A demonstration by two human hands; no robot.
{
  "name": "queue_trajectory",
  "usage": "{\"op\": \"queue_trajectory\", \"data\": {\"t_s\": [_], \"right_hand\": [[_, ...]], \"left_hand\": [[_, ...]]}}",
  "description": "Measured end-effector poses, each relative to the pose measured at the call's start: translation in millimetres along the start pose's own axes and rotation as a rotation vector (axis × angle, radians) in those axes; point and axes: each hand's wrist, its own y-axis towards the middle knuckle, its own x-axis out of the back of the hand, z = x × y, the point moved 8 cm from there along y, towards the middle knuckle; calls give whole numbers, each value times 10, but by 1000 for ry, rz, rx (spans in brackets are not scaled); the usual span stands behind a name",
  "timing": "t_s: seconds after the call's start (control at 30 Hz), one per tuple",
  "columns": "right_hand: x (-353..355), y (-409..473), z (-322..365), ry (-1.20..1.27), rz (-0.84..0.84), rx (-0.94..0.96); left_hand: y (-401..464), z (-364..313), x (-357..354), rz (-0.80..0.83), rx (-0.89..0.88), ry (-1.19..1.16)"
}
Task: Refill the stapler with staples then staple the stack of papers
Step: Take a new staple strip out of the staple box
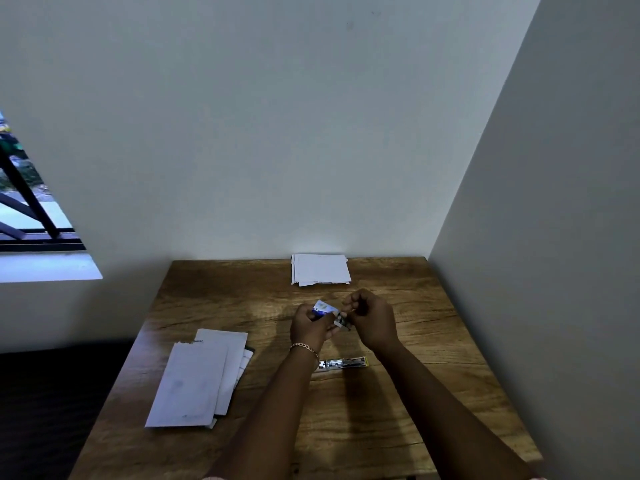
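1. Counter (pixel 398 410): wood-grain top, brown, set into a corner between 2 plain pale walls; its near edge is cut off by the frame.
2. Window (pixel 31 216): on the left, partly cut off, dark bars across it, bright sill below.
3. Stack of papers (pixel 320 270): white sheets, slightly fanned, at the counter's far edge against the back wall, beyond both hands and apart from them.
4. Envelopes (pixel 201 379): several long white pieces overlapping on the counter's left side, well apart from the hands; whether envelopes or folded sheets is hard to tell.
5. Stapler (pixel 343 363): metal, lying flat on the counter between the 2 forearms, nearer the person than the hands; its left end is hidden behind the left wrist, a yellow tip at its right end. Whether it lies opened is not clear.
6. Left hand (pixel 310 323): raised above the counter, fingers curled round a small blue-and-white staple box (pixel 323 308); a chain bracelet (pixel 304 348) on the wrist.
7. Right hand (pixel 370 317): raised just beside the left, fingers curled inward, pinching at a small grey piece (pixel 343 322) at the box's open end; too small and blurred to identify as staples.
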Motion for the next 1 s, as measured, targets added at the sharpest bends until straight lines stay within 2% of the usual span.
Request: {"op": "queue_trajectory", "data": {"t_s": [0.1,0.3,0.47,0.57,0.7,1.0], "right_hand": [[-26,-47,69,-106,-29,69],[-39,-46,86,-150,-53,120],[30,-47,-35,-132,-74,50],[-4,-67,-116,-16,7,-53],[-19,-108,-147,78,56,-92],[32,-105,-219,52,21,-127]], "left_hand": [[-14,-22,14,-5,-1,-7],[-54,-20,52,2,23,-67],[-70,-70,81,-8,-9,-82],[-79,-68,44,1,-24,-78],[-65,-19,14,-5,-15,-64],[-43,33,-40,38,36,-53]]}}
